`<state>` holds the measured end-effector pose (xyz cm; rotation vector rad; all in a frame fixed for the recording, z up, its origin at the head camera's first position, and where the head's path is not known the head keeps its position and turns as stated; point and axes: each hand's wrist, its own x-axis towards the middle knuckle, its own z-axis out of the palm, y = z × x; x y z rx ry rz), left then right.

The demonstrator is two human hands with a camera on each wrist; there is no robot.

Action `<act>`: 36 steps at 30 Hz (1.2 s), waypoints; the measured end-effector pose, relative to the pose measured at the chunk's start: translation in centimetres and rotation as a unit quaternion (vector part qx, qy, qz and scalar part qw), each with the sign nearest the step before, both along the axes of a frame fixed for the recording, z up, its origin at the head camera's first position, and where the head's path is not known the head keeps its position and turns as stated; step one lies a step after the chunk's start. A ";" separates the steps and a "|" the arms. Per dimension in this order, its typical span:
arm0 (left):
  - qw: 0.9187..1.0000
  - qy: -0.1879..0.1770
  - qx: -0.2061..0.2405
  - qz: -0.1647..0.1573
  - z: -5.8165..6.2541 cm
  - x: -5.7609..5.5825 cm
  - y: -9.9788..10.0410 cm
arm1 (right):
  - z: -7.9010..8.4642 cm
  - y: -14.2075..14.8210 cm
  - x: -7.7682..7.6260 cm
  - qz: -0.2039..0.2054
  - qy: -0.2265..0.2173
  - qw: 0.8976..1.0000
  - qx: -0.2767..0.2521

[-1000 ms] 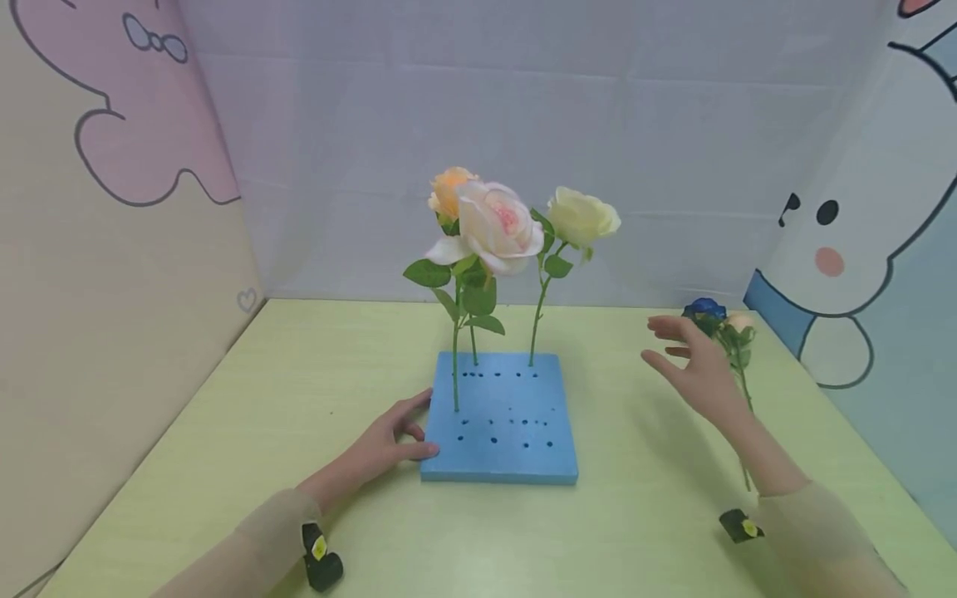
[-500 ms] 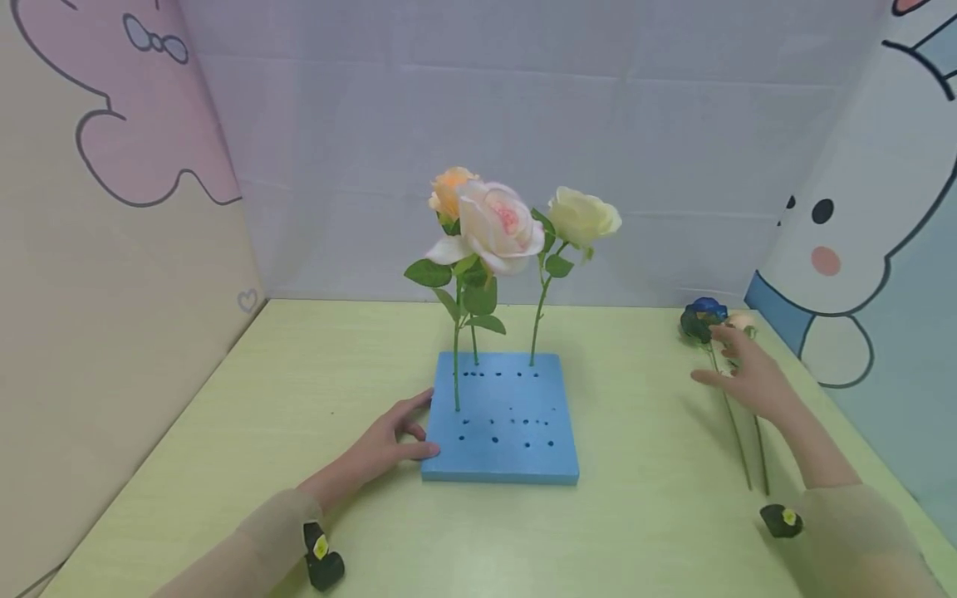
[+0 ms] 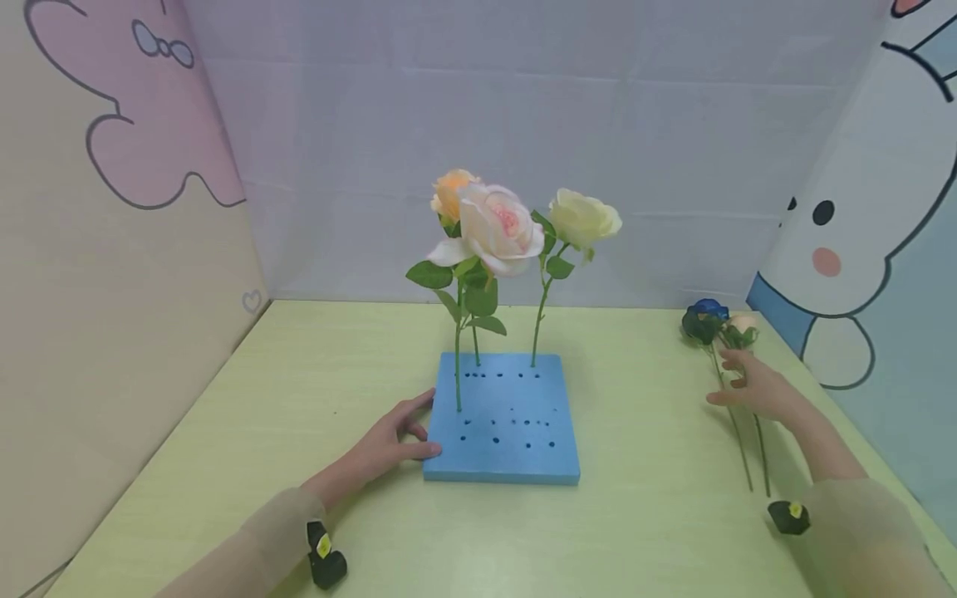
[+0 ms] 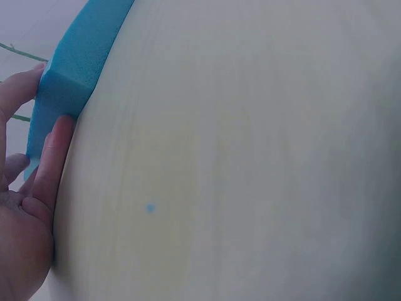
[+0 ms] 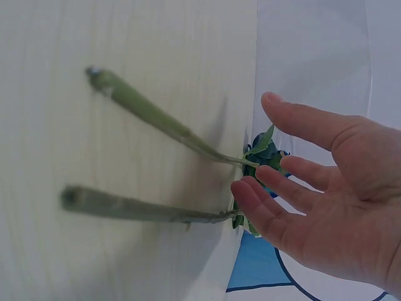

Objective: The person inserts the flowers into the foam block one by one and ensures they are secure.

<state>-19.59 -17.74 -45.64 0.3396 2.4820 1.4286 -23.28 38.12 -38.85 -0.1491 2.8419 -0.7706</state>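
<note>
A pale yellow-green table (image 3: 628,531) fills the lower scene, a tiny dark speck (image 3: 335,413) on its left half, and behind its far edge hangs a greyish-lilac backdrop (image 3: 419,124) with faint straight creases. Along the table's left edge rises a cream wall (image 3: 112,332) bearing a dark-outlined pink cartoon shape (image 3: 149,158) with a pale bow (image 3: 163,45), and a small outlined heart (image 3: 252,301) near the far left corner. Beyond the far right corner, a white cartoon figure (image 3: 875,224) shows a black eye (image 3: 823,213), a pink cheek (image 3: 826,262) and a blue patch (image 3: 779,306) below.
</note>
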 end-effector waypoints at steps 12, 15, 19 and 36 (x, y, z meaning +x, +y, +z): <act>1.000 -0.001 0.002 -0.001 -0.1 0.1 0.1 | -0.9 0.6 -0.5 0.005 -0.026 0.999 -0.036; 1.000 -0.002 0.000 -0.001 -0.1 0.2 0.1 | -1.1 0.6 -0.5 0.005 -0.030 0.999 -0.037; 1.000 -0.002 0.002 -0.001 0.0 0.2 0.1 | -1.2 0.4 -0.6 0.010 -0.013 1.000 -0.027; 1.000 -0.006 -0.001 0.004 -0.2 0.0 0.0 | -0.9 -1.5 -2.0 -0.013 -0.069 0.996 -0.063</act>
